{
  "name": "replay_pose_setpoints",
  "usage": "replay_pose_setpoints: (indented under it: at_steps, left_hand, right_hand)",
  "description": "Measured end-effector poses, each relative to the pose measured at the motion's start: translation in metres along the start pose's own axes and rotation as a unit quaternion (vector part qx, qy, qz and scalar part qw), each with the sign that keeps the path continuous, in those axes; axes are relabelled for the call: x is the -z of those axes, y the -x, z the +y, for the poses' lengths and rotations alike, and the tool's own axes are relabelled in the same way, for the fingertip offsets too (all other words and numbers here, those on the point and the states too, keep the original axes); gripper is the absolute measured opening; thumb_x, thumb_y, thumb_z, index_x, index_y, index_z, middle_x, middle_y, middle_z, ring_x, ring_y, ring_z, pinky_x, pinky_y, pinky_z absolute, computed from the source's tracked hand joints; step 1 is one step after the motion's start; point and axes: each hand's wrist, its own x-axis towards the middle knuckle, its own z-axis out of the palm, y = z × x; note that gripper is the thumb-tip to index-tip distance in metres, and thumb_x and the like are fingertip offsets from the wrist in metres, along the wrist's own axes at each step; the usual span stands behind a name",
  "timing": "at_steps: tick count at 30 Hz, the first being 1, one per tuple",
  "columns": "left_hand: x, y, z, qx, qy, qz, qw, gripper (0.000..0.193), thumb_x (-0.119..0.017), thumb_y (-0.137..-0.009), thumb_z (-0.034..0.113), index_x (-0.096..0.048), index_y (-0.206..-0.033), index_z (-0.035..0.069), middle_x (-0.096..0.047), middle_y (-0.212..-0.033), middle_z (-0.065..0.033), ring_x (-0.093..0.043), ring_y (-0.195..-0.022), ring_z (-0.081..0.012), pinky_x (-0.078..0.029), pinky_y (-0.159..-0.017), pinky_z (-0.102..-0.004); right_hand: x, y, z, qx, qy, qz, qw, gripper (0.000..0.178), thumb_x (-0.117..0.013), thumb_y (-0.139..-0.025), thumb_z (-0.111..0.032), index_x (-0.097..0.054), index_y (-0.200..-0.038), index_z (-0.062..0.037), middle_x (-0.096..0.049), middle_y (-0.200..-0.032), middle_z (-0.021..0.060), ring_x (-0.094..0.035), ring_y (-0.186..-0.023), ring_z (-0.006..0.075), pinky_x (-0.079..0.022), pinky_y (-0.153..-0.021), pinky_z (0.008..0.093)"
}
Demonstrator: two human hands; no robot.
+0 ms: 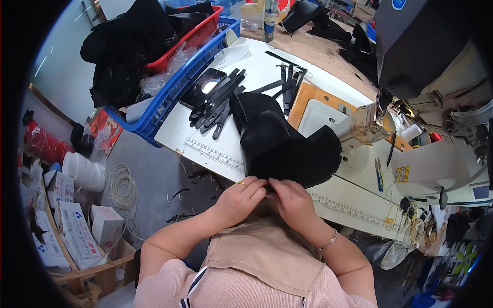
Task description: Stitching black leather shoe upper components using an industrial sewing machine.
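Note:
A pile of black fabric pieces (287, 146) lies on the white work table (205, 138) in front of me. My left hand (241, 197), with a gold ring, and my right hand (294, 201), with a thin bracelet on the wrist, meet at the near edge of the pile. The fingers of both hands are curled together and pinch something small and dark at the table's edge; what it is I cannot make out. A fan of black straps (218, 105) lies further left on the table.
A sewing machine (436, 102) stands at the right, with scissors (379, 172) beside it. A phone (203, 87) lies by the straps. Blue basket (169, 97) and red basket (190, 38) hold dark cloth at the far left. Cardboard boxes (77, 231) and white cord (122, 190) sit on the floor.

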Motion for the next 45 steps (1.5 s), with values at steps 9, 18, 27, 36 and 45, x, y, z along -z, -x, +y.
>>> replay_pose_setpoints:
  at_steps: [9,18,27,36,45]
  left_hand:
    - [-0.002,0.001,-0.004,-0.030,-0.009,0.006,0.999,0.020,-0.056,-0.075,0.010,-0.057,-0.093,0.002,-0.060,-0.102,-0.0113,-0.059,-0.096,-0.0247,-0.051,-0.080,-0.0293]
    - [-0.013,0.004,-0.011,-0.050,0.030,0.097,0.994,0.021,-0.059,-0.072,0.005,-0.061,-0.093,0.002,-0.060,-0.097,-0.0100,-0.060,-0.089,-0.0239,-0.051,-0.069,-0.0279]
    - [-0.006,0.013,0.004,0.025,-0.096,0.138,0.986,0.030,-0.063,-0.068,0.007,-0.066,-0.098,0.008,-0.062,-0.103,-0.0022,-0.053,-0.090,-0.0166,-0.041,-0.077,-0.0292]
    - [0.013,-0.011,-0.003,-0.014,-0.214,0.021,0.977,0.022,-0.059,-0.071,0.018,-0.063,-0.092,0.017,-0.061,-0.111,0.0048,-0.047,-0.100,-0.0136,-0.026,-0.086,-0.0346]
    - [0.003,-0.024,-0.005,-0.031,-0.195,0.029,0.980,0.022,-0.060,-0.071,0.018,-0.063,-0.092,0.019,-0.059,-0.096,0.0046,-0.049,-0.101,-0.0131,-0.025,-0.088,-0.0377]
  right_hand:
    - [0.003,0.009,-0.002,0.054,0.065,-0.048,0.995,0.037,-0.056,-0.079,-0.007,-0.055,-0.115,0.0020,-0.061,-0.110,0.0120,-0.057,-0.099,0.0250,-0.048,-0.086,0.0334]
    - [0.008,0.012,-0.008,0.046,0.077,-0.056,0.994,0.030,-0.057,-0.081,-0.005,-0.056,-0.110,0.0000,-0.060,-0.115,0.0118,-0.057,-0.105,0.0274,-0.045,-0.095,0.0405]
    - [0.005,0.012,-0.007,0.005,0.022,-0.035,0.999,0.029,-0.059,-0.080,-0.003,-0.056,-0.109,-0.0005,-0.061,-0.114,0.0112,-0.057,-0.104,0.0269,-0.045,-0.093,0.0410]
    - [0.013,0.011,-0.006,0.074,0.101,-0.084,0.989,0.033,-0.052,-0.079,-0.010,-0.053,-0.111,-0.0002,-0.056,-0.121,0.0128,-0.053,-0.109,0.0251,-0.041,-0.097,0.0375]
    - [0.016,0.008,-0.006,0.129,0.171,-0.120,0.969,0.024,-0.052,-0.081,-0.014,-0.054,-0.101,-0.0019,-0.056,-0.121,0.0150,-0.054,-0.108,0.0249,-0.042,-0.094,0.0352]
